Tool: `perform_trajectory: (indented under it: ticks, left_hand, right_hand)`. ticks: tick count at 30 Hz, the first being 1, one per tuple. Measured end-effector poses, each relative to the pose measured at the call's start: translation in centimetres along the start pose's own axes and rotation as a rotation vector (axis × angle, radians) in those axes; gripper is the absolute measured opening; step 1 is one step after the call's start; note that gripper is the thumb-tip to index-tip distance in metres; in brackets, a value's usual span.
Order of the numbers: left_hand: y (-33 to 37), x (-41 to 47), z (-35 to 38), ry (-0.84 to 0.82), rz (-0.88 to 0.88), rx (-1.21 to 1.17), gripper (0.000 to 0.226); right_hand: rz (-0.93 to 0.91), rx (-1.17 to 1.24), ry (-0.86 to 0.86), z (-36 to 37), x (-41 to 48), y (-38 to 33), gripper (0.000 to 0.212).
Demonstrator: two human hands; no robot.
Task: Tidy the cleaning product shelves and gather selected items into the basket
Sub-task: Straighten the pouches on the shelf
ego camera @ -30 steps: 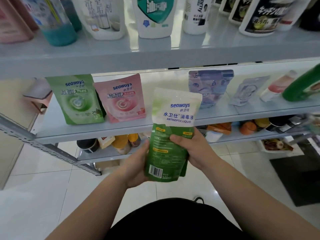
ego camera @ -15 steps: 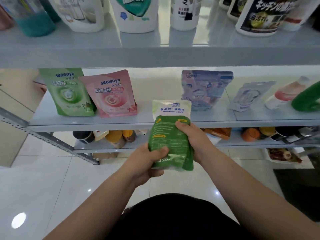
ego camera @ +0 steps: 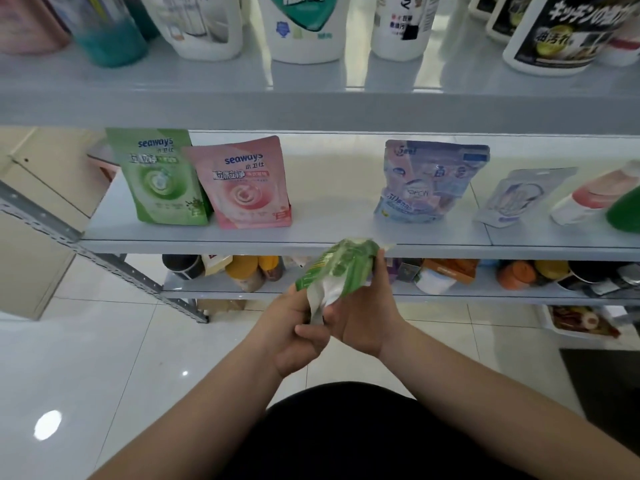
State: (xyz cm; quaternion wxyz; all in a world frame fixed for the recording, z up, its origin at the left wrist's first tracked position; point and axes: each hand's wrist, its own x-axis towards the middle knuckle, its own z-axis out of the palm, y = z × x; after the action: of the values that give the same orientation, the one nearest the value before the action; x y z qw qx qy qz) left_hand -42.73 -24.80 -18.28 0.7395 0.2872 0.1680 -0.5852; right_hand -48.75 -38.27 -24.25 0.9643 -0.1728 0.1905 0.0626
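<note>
A green and white antiseptic liquid pouch (ego camera: 341, 268) is held in front of the middle shelf (ego camera: 311, 245), tipped forward so I see its edge and white bottom. My left hand (ego camera: 294, 330) grips its lower left part, and my right hand (ego camera: 363, 317) grips it from the right, fingers curled up its side. On the middle shelf stand a green Seaways pouch (ego camera: 161, 178), a pink Seaways pouch (ego camera: 247, 183) and a bluish pouch (ego camera: 429, 181). No basket is in view.
The top shelf (ego camera: 311, 98) carries several big bottles. At the middle shelf's right end lie a flat pale pack (ego camera: 519, 199), a tipped white and red bottle (ego camera: 592, 199) and a green bottle (ego camera: 625, 209). The lower shelf (ego camera: 214, 289) holds jars and boxes. White tiled floor lies below.
The pouch has come down from upright in front of the shelf and tipped forward, its label side turning away. Both hands have shifted lower on it and closer together.
</note>
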Motion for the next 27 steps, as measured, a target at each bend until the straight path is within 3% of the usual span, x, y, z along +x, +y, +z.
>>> perform_trajectory:
  ticks: [3,7,11,17,21,22,25,27]
  left_hand:
    - [0.1,-0.5,-1.7,-0.146,-0.116,-0.061,0.043]
    - [0.7,-0.7,-2.9,-0.063,-0.165,0.227,0.019]
    - [2.4,-1.5,-4.5,-0.040,-0.159,0.520,0.037]
    - [5.7,-4.1,-5.3,-0.111,-0.028,0.685,0.074]
    - [6.9,-5.3,-6.3,0.005,0.193,0.782,0.058]
    - [7.4,-5.8,-7.0,-0.012,0.202,0.753,0.055]
    - [8.6,-6.9,-8.9,-0.059,0.129,0.600,0.063]
    - [8.9,-7.1,-10.1,-0.080,0.045,0.574,0.067]
  right_hand:
    - [-0.154,-0.100,-0.049,1.3,0.3,0.4,0.091]
    - [-0.290,-0.119,0.060,3.3,1.0,0.3,0.082]
    - [-0.376,-0.267,0.253,4.4,1.8,0.4,0.064]
    - [-0.638,-0.476,0.478,6.9,2.5,2.0,0.086]
    - [-0.652,-0.664,0.497,8.5,2.2,2.7,0.102]
    - [-0.635,-0.660,0.484,8.8,2.1,3.0,0.098]
    - [-0.630,-0.645,0.390,9.5,1.9,4.0,0.045]
    - [-0.644,-0.626,0.362,9.9,1.7,5.0,0.025]
